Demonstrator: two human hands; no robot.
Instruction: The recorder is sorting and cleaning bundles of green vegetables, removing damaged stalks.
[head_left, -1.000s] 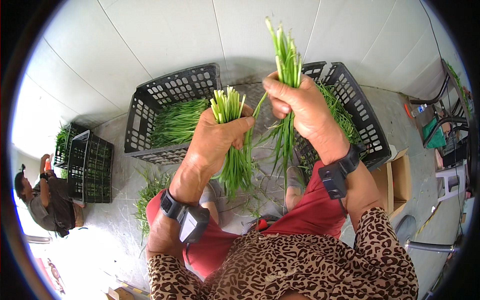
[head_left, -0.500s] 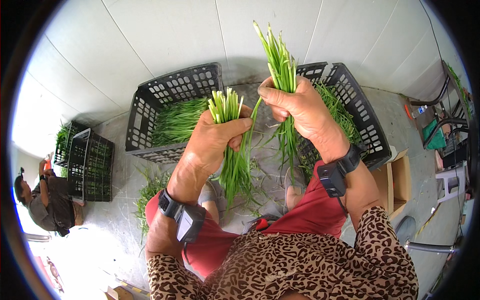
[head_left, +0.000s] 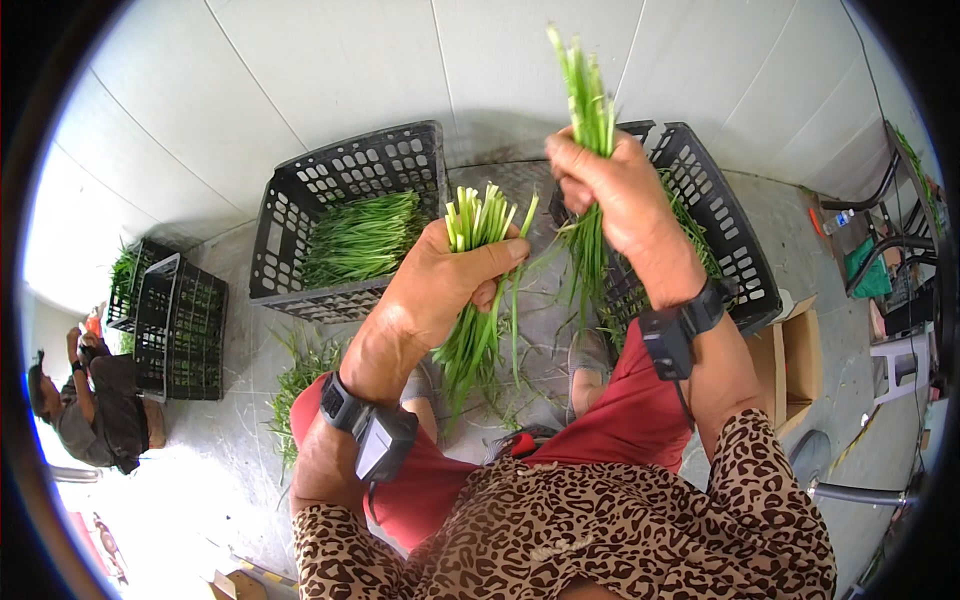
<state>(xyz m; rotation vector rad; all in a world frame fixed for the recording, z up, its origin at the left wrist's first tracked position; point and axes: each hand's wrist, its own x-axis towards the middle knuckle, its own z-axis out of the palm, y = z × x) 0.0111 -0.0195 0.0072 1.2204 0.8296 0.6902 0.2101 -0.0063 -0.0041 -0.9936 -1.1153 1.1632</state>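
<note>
My left hand point(head_left: 450, 280) is closed around a bunch of chives point(head_left: 470, 350), its pale cut ends pointing up and its green leaves hanging down. One stalk sticks out apart from the rest beside the thumb. Higher and to the right, my right hand point(head_left: 620, 185) grips a second bunch of chives point(head_left: 583, 95), slightly blurred, with stem ends upward and leaves dangling below the fist. Behind my left hand stands a black plastic crate point(head_left: 345, 137) with neatly laid chives point(head_left: 365, 240) in it. Another black crate point(head_left: 755, 265), holding looser greens, is behind my right forearm.
Loose greens point(head_left: 300, 385) lie on the floor by my left knee. Further left are stacked black crates point(head_left: 180, 330) and a seated co-worker point(head_left: 95, 405). An open cardboard box point(head_left: 797, 355) and a pale stool point(head_left: 900, 365) stand at right. A light panelled wall point(head_left: 330, 60) rises behind the crates.
My right hand has moved up and right with its bunch, away from the left. My left hand has shifted slightly right, and a single stalk now stands out from its bunch.
</note>
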